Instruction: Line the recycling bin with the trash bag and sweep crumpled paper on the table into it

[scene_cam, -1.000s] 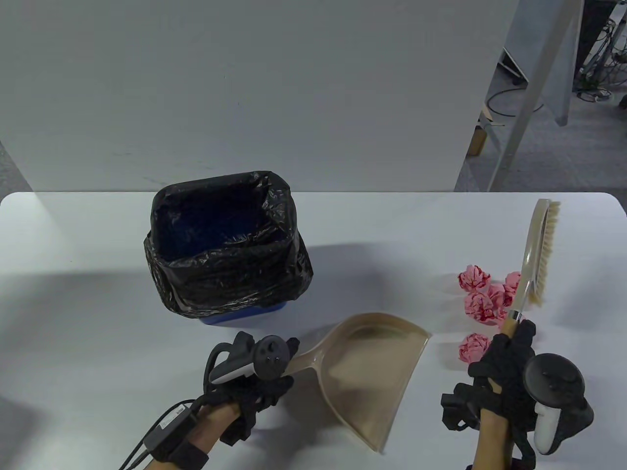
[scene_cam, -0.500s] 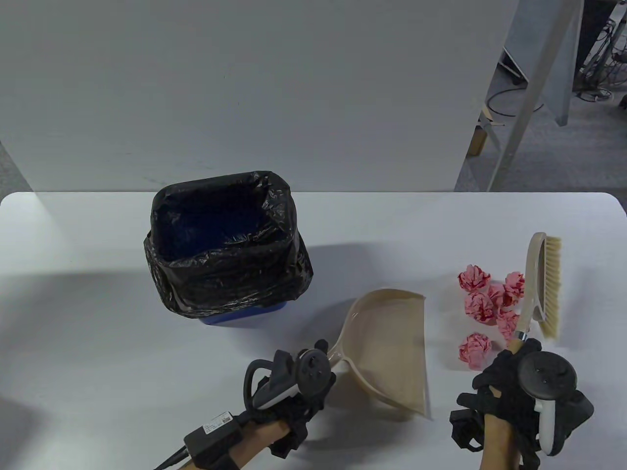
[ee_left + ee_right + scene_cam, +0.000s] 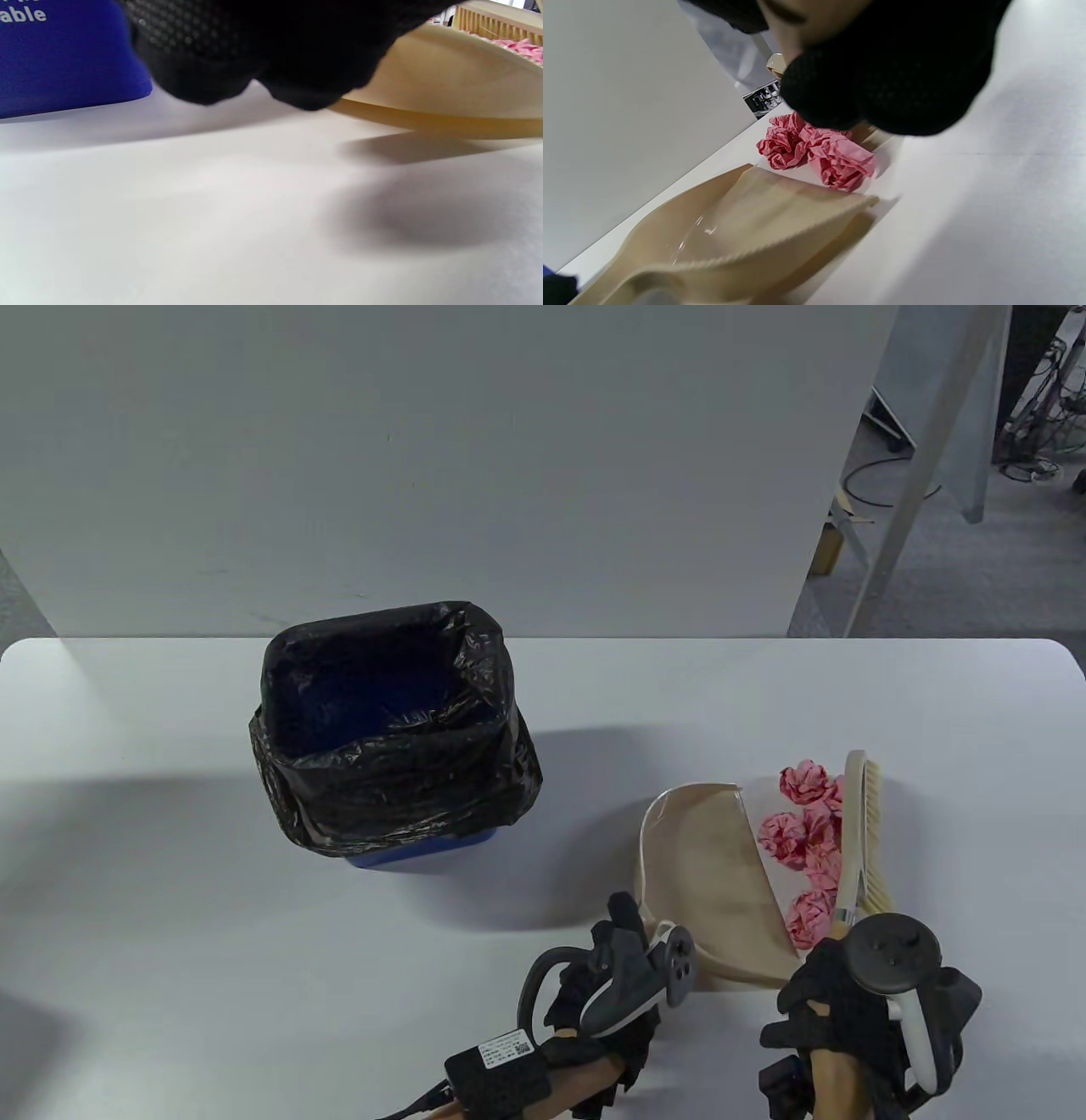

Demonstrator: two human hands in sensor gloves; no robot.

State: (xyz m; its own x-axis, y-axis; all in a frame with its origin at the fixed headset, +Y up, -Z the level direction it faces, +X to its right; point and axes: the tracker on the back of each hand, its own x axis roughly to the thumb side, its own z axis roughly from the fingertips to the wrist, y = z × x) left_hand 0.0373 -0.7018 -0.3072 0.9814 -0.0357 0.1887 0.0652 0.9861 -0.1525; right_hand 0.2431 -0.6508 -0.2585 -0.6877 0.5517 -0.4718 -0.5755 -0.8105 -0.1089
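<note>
A blue recycling bin (image 3: 424, 855) lined with a black trash bag (image 3: 390, 746) stands left of centre on the table. My left hand (image 3: 615, 976) grips the handle of a beige dustpan (image 3: 704, 865), whose open lip faces right. Several pink crumpled paper balls (image 3: 793, 836) lie bunched at that lip. My right hand (image 3: 836, 993) grips the handle of a beige hand brush (image 3: 857, 831), whose bristles press against the balls' right side. In the right wrist view the paper balls (image 3: 818, 152) touch the dustpan (image 3: 746, 228) edge.
The white table (image 3: 170, 899) has rounded far corners and a grey panel (image 3: 424, 475) behind it. In the left wrist view the blue bin (image 3: 63, 55) base sits close on the left, with the dustpan (image 3: 458, 84) to the right.
The dustpan has swung round and moved right, its lip now against the paper. The brush has swept left, pushing the paper balls together toward the pan.
</note>
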